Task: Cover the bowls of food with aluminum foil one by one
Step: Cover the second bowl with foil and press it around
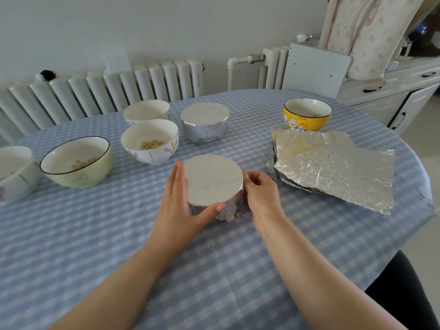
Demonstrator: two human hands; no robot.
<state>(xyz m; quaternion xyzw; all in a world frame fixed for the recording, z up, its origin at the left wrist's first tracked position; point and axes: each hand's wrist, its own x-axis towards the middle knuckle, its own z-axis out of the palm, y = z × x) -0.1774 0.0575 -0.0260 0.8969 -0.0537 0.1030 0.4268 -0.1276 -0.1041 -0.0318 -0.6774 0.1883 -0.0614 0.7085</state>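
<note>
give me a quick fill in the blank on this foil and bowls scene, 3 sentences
1. Both hands press foil around the bowl nearest the person, the left hand on its ____ side.
2. Counting that one, ____ bowls are already foil-covered, including the far one.
3. The spare foil sheets lie just in front of the ____ bowl.

Missing words: left; two; yellow

The near covered bowl (213, 184) wears matt silvery foil, smooth on top and crinkled down its sides. The loose foil sheets (333, 167) are creased metal with a dull sheen. The open bowls (150, 141) look like glossy glazed ceramic. The worktop (214, 270) cover is checked, possibly wipeable plastic-coated cloth.
</note>
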